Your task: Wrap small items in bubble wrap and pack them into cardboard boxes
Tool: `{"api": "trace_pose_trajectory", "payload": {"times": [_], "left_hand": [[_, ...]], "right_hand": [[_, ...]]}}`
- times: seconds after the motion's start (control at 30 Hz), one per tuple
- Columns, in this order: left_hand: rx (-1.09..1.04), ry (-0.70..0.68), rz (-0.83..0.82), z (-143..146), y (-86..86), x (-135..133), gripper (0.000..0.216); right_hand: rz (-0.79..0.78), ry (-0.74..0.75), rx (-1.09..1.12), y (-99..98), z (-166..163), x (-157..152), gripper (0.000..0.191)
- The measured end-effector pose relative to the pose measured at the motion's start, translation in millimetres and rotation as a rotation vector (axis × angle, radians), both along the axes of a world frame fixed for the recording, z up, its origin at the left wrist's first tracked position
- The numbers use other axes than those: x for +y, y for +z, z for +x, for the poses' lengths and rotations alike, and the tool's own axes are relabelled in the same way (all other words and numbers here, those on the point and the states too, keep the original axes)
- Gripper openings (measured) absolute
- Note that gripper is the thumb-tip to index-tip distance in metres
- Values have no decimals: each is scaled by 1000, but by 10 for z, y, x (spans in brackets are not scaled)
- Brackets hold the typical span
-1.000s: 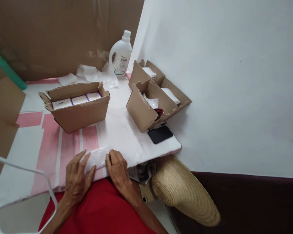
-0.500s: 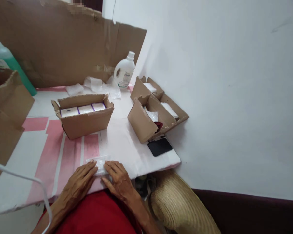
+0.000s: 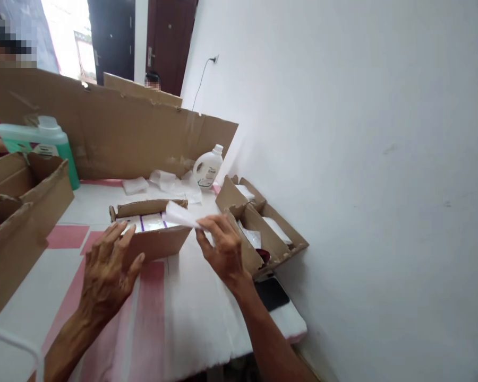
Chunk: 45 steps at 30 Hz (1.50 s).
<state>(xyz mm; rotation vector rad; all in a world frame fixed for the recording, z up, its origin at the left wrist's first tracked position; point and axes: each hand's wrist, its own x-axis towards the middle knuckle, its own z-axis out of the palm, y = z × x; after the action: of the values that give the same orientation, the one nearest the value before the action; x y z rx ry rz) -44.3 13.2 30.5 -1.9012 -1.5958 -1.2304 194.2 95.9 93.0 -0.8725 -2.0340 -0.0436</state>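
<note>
My right hand (image 3: 222,245) pinches one end of a whitish piece of bubble wrap (image 3: 180,215) between thumb and fingers. The wrap is slightly blurred and tilts over the right end of a small cardboard box (image 3: 155,246). Several white packs with purple edges (image 3: 153,222) stand in a row inside that box. My left hand (image 3: 110,262) is open, fingers spread, at the box's left front corner. Its fingertips overlap the rim; whether they touch it I cannot tell.
A divided cardboard box (image 3: 281,209) holds white pieces at right, by a black phone (image 3: 271,293). Behind are loose bubble wrap (image 3: 165,181), a white bottle (image 3: 209,168) and a green-liquid bottle (image 3: 58,143). A larger carton (image 3: 27,223) stands left. A cardboard screen (image 3: 143,132) closes the back.
Both hands have left the table's front edge and moved forward to the small box. My right hand has lifted the bubble wrap; my left has let go. The view has tipped upward.
</note>
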Motion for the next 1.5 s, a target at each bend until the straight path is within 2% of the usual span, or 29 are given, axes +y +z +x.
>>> {"api": "trace_pose_trajectory", "payload": {"times": [0.07, 0.17, 0.27, 0.33, 0.43, 0.53, 0.63, 0.73, 0.8, 0.87, 0.93, 1.0, 1.07, 1.1, 1.17, 1.23, 1.3, 1.37, 1.43, 1.5], "left_hand": [[53, 39, -2, -44, -27, 97, 54], [89, 8, 18, -77, -128, 122, 43], [70, -15, 44, -89, -177, 85, 36], [52, -37, 46, -96, -169, 83, 33], [17, -69, 49, -115, -140, 125, 30], [-23, -84, 48, -134, -134, 182, 30], [-69, -83, 31, -131, -133, 217, 34], [-106, -78, 16, -116, -107, 211, 38], [-146, -36, 20, -127, -95, 178, 48], [-217, 43, 25, -166, -128, 127, 61], [-351, 123, -15, -212, -239, 68, 70], [-517, 157, -141, -224, -428, 16, 73], [-637, 147, -326, -174, -649, -15, 73], [-664, 139, -406, -129, -749, -22, 72], [-707, 119, -507, -42, -890, -24, 70], [-782, 108, -524, -22, -932, -27, 68], [-848, 144, -502, -107, -893, -42, 68], [-872, 232, -483, -245, -813, -72, 71], [-882, 304, -489, -319, -735, -106, 75], [-923, 292, -500, -246, -685, -120, 78]], "right_hand": [[15, 43, -93, 113, -204, 339, 19], [-60, 162, -388, 54, -532, 734, 20], [-180, 303, -619, -77, -710, 937, 12], [-274, 423, -659, -104, -721, 981, 7], [-410, 532, -610, -26, -659, 984, 8], [-529, 521, -416, 59, -635, 987, 13], [-535, 507, -252, 4, -718, 1017, 7], [-546, 623, -359, -81, -814, 1034, 11], [-581, 645, -371, -41, -787, 1008, 9], [-604, 567, -223, 66, -642, 946, 7], [-595, 400, 21, 125, -398, 858, 14], [-571, 149, 288, 9, -135, 752, 25], [-585, -105, 520, -311, 42, 631, 41], [-644, -153, 587, -519, 74, 566, 48], [-802, -43, 617, -918, 17, 424, 62], [-860, 39, 609, -1167, -165, 270, 58], [-840, 98, 597, -1215, -385, 123, 51], [-810, 164, 571, -1132, -543, 2, 47], [-806, 218, 552, -1035, -573, -86, 48], [-817, 206, 562, -995, -468, -143, 48]]}}
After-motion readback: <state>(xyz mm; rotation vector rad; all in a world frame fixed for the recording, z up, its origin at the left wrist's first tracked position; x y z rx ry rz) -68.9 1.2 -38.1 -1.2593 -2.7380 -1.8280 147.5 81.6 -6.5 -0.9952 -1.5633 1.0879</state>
